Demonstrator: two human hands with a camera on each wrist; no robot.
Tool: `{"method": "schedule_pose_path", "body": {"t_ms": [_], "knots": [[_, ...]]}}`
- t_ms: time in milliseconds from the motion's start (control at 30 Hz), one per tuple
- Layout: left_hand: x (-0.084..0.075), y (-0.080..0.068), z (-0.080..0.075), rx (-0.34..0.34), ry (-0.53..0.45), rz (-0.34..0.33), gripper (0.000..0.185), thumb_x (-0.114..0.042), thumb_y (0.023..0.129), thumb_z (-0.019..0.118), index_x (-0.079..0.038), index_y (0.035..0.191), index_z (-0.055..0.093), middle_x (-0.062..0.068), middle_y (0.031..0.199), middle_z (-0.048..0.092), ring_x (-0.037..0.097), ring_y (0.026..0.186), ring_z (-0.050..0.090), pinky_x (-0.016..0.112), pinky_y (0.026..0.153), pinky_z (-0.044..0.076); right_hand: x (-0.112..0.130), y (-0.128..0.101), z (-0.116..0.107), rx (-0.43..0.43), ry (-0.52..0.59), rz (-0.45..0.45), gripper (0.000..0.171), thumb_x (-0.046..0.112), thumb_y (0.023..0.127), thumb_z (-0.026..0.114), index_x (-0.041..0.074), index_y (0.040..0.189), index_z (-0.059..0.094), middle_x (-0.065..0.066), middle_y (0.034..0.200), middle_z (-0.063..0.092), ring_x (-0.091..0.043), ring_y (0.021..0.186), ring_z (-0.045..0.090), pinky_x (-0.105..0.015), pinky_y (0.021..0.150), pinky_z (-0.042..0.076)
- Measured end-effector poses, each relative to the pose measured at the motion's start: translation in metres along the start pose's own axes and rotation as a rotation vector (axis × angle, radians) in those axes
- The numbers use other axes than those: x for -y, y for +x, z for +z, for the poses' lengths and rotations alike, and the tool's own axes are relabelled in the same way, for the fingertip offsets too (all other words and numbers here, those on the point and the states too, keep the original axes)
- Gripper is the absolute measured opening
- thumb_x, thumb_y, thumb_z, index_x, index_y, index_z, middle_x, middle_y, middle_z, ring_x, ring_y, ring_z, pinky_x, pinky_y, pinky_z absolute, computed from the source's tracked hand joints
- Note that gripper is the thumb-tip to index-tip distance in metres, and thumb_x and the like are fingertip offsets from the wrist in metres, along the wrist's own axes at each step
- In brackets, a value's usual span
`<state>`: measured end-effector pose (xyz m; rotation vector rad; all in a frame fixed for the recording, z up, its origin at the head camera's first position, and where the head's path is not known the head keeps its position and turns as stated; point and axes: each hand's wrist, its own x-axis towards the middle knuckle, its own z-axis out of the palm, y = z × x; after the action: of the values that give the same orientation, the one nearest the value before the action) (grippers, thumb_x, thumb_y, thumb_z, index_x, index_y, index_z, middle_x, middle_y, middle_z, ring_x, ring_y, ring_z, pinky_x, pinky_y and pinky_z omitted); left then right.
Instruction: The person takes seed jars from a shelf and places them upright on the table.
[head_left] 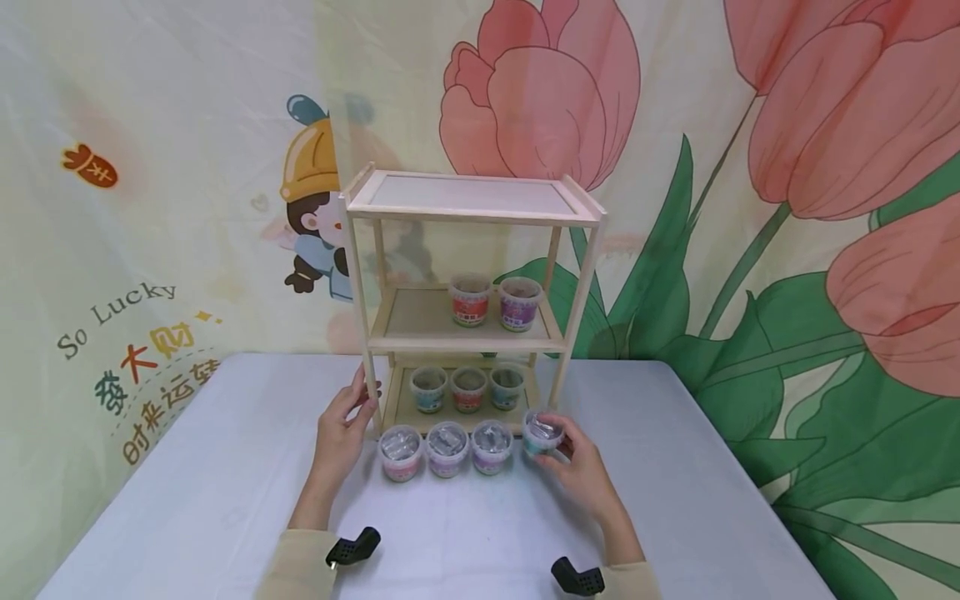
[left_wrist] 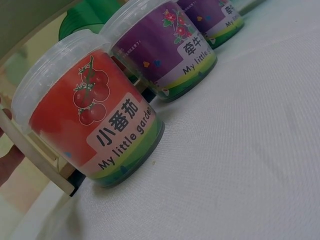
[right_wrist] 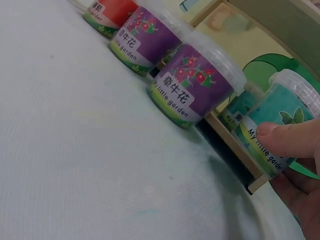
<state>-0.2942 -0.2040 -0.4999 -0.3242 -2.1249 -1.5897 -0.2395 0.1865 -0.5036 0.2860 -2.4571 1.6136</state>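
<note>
My right hand (head_left: 581, 467) pinches a teal plastic cup (right_wrist: 280, 120) with a leaf print, thumb on its label. The cup is off the table, by the front right corner of a small wooden shelf rack (head_left: 472, 343). My left hand (head_left: 341, 433) holds the rack's left front post, its fingers partly hidden in the left wrist view. Along the rack's front on the table stand a red tomato-print cup (left_wrist: 95, 110) and two purple flower-print cups, one in the middle (left_wrist: 155, 50) and one at the right (right_wrist: 192, 85). Clear wrapped packets show in their tops.
A red cup (head_left: 470, 302) and a purple cup (head_left: 520, 305) stand on the middle shelf. On the bottom shelf are a blue cup (head_left: 428, 389), a red cup (head_left: 468, 390) and another blue cup (head_left: 507, 387). A printed cloth (head_left: 675, 83) hangs behind the white table (head_left: 187, 500).
</note>
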Motion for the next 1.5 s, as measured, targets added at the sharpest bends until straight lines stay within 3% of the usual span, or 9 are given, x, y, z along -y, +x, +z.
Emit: {"method": "schedule_pose_path", "body": {"t_ms": [367,667,1167,1500], "knots": [[-0.001,0.001,0.000,-0.007,-0.006,0.005,0.061,-0.007,0.107,0.064,-0.027,0.162,0.045,0.014,0.130,0.071,-0.008,0.112,0.059,0.007,0.092,0.050,-0.013,-0.001,0.007,0.011,-0.027,-0.050,0.064,-0.014,0.085,0.080,0.017,0.138,0.063,-0.012,0.146,0.062,-0.038,0.138,0.057,-0.050,0.112,0.052],[-0.001,0.001,0.000,-0.003,0.002,0.012,0.062,-0.005,0.106,0.064,-0.025,0.162,0.045,0.015,0.130,0.071,-0.006,0.112,0.059,0.006,0.090,0.050,-0.019,-0.001,0.012,0.015,-0.004,0.017,0.064,-0.014,0.086,0.078,0.023,0.136,0.064,-0.010,0.148,0.061,-0.037,0.141,0.054,-0.053,0.117,0.047],[-0.002,0.000,0.000,0.007,-0.015,0.009,0.062,-0.008,0.107,0.064,-0.025,0.163,0.044,0.016,0.131,0.070,-0.007,0.112,0.058,0.007,0.091,0.050,-0.017,-0.003,0.012,0.039,-0.043,0.031,0.063,-0.010,0.088,0.080,0.024,0.137,0.062,-0.010,0.149,0.060,-0.037,0.143,0.053,-0.055,0.118,0.045],[0.001,0.001,0.001,0.002,0.004,0.010,0.061,-0.010,0.107,0.064,-0.025,0.163,0.044,0.015,0.130,0.071,-0.009,0.113,0.058,0.009,0.092,0.050,-0.014,-0.003,0.006,0.059,-0.078,-0.015,0.059,-0.008,0.089,0.079,0.019,0.139,0.062,-0.012,0.146,0.062,-0.037,0.138,0.056,-0.054,0.115,0.049]]}}
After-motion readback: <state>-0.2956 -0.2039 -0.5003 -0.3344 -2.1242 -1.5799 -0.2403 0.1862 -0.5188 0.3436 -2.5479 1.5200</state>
